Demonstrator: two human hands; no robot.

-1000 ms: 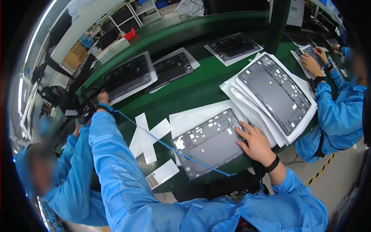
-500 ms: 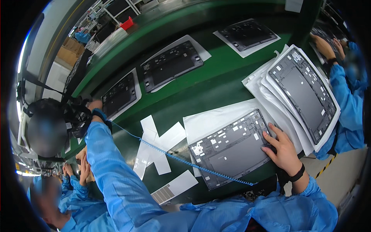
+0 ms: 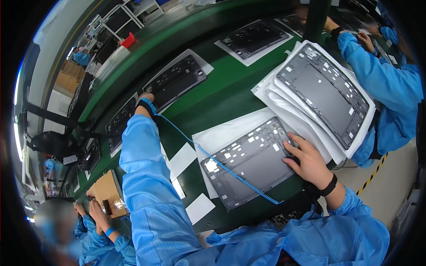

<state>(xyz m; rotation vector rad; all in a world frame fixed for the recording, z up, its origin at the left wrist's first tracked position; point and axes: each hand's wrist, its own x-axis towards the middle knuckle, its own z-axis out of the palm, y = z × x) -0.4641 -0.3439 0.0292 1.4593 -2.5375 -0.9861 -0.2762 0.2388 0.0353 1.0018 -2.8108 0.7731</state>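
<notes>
My left arm reaches far across the bench. My left hand (image 3: 147,96) is at the near left edge of a dark tablet back housing (image 3: 177,82) lying on a white sheet; its fingers are mostly hidden. Close to me, another grey housing (image 3: 262,166) with small white patches lies partly on white sheeting (image 3: 208,137). On its right edge rests my right hand (image 3: 310,164), fingers and thumb apart. A blue coiled cord (image 3: 239,177) runs from the band on my left wrist across this housing.
More housings lie along the green line, one (image 3: 122,122) left and one (image 3: 253,39) farther right. A stack of white sheets carries a housing (image 3: 326,93) on the right. White cards (image 3: 183,162) lie beside my left sleeve. Co-workers' hands (image 3: 98,213) and sleeves (image 3: 377,75) flank me.
My left hand has moved right, from the left housing on the line to the one beside it. My right hand remains on the near housing's edge. The whole view has shifted.
</notes>
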